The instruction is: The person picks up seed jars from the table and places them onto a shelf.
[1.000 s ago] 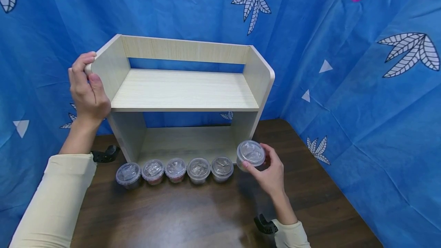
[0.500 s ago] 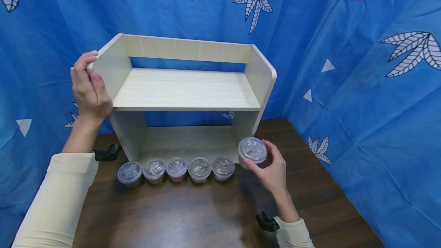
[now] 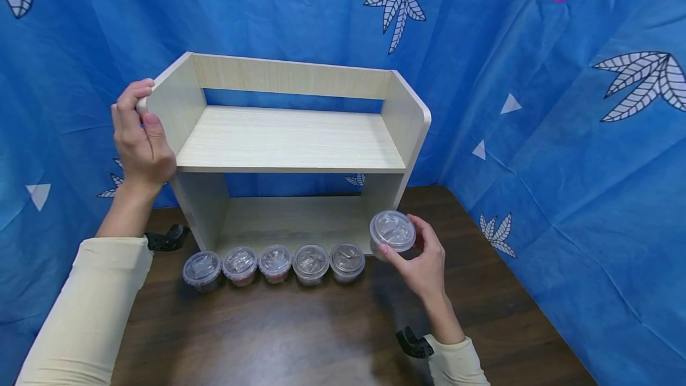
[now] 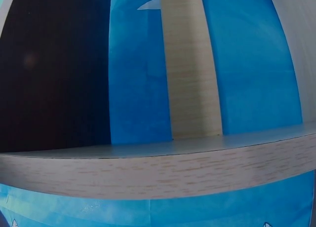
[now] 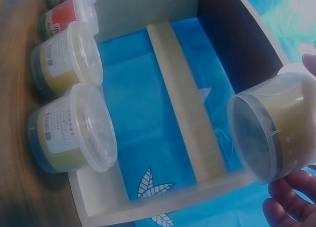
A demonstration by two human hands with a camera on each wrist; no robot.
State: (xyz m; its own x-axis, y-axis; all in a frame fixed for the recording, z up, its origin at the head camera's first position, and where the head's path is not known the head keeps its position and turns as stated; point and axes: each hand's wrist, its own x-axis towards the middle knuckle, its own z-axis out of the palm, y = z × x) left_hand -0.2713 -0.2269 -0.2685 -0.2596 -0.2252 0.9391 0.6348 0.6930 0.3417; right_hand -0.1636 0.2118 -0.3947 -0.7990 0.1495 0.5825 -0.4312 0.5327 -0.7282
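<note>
A pale wooden two-tier shelf [image 3: 289,139] stands on the table. My left hand [image 3: 140,142] grips the front edge of its left side panel [image 3: 170,103], high up. Near the shelf's lower right corner, my right hand [image 3: 420,264] holds a clear plastic tub [image 3: 393,230] with a lid, thumb at the near side and fingers round the far side. The right wrist view shows this tub [image 5: 271,131] tilted, with pale contents. Several similar lidded tubs [image 3: 311,264] form a row along the shelf's front; those at the right carry white labels [image 5: 60,128]. The left wrist view shows no hand.
Dark wood table [image 3: 257,332] lies beneath everything, its right edge running diagonally. Blue patterned curtains [image 3: 300,11] hang behind and at both sides. Each wrist wears a black strap [image 3: 167,238].
My right hand has raised the tub slightly, up beside the shelf's right panel. My left hand keeps its grip on the left panel, and the row of tubs stays put.
</note>
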